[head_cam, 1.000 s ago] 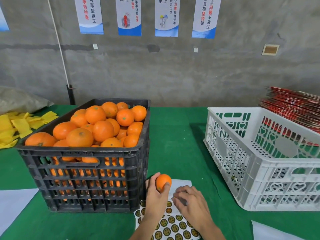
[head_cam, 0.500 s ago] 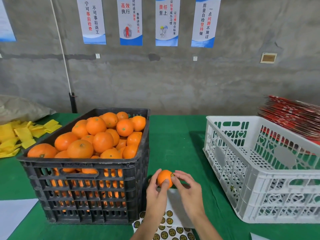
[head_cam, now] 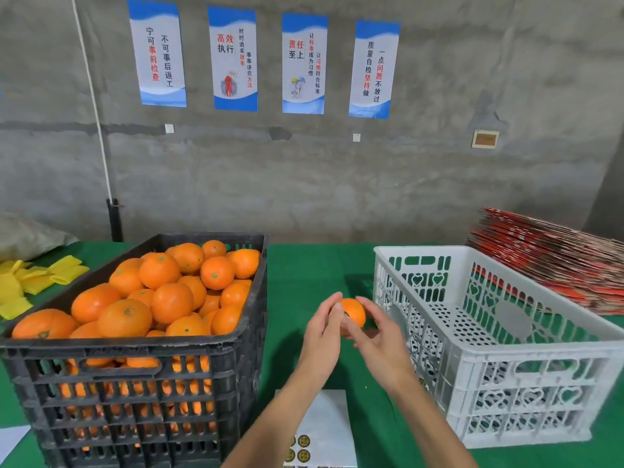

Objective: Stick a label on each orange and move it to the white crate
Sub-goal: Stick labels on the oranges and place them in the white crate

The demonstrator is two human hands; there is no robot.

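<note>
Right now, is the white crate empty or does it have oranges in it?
Empty, as far as shown: the white crate shows only its bare perforated floor. The labelled orange is between both hands, outside it.

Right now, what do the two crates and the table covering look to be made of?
White crate: moulded plastic by the look, slightly glossy, with heart-shaped cut-outs and a perforated floor. Black crate: likely the same kind of plastic, duller and scuffed, with slotted walls. Table covering: probably a matte green cloth or felt, showing no shine; the weave is too fine to tell.
</note>
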